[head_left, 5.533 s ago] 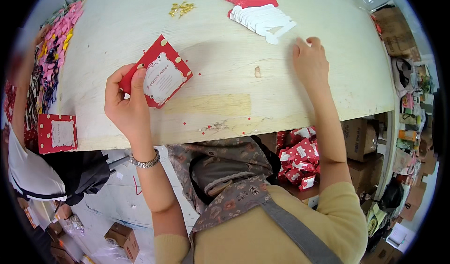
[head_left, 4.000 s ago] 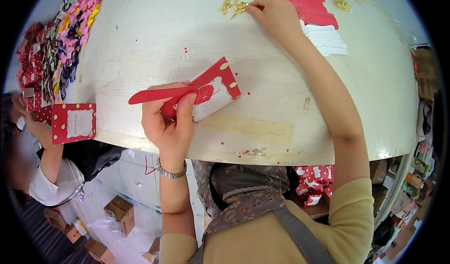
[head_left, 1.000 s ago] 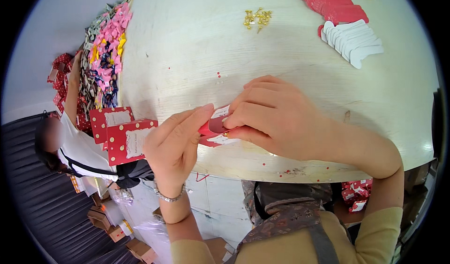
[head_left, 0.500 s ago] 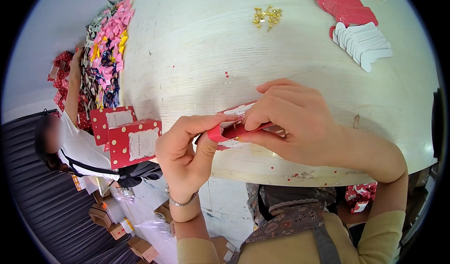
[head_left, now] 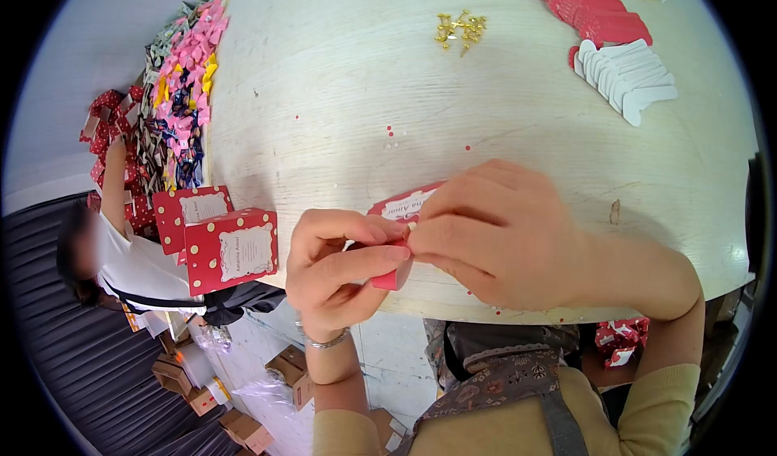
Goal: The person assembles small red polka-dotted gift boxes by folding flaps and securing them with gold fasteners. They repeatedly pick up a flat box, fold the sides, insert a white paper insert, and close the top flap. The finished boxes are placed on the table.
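Note:
Between the fingertips of both hands is a red card piece (head_left: pixel 392 278), its curved flap showing below my left fingers. My left hand (head_left: pixel 336 266) is closed on it with thumb and forefinger pinched. My right hand (head_left: pixel 494 237) presses its fingertips against the piece from the other side and covers much of it. A tiny pale bit shows where the fingertips meet; I cannot make out what it is. Just behind the hands lies a flat red card (head_left: pixel 402 205) with a white label. Two dotted red boxes with white labels, the nearer one (head_left: pixel 231 250) bigger in view, stand left of my left hand.
Gold split pins (head_left: pixel 461 31) lie in a small pile on the pale table (head_left: pixel 324 76). At the far right are fanned white card pieces (head_left: pixel 627 80) and red ones (head_left: pixel 587 7). Wrapped sweets (head_left: pixel 190 84) are heaped at the left, beside a person (head_left: pixel 137 254) reaching toward red dotted packages.
The red card piece has turned, so its open hollow no longer faces up and its flap points down. My right fingers have closed in toward my left. The other person's arm has lowered.

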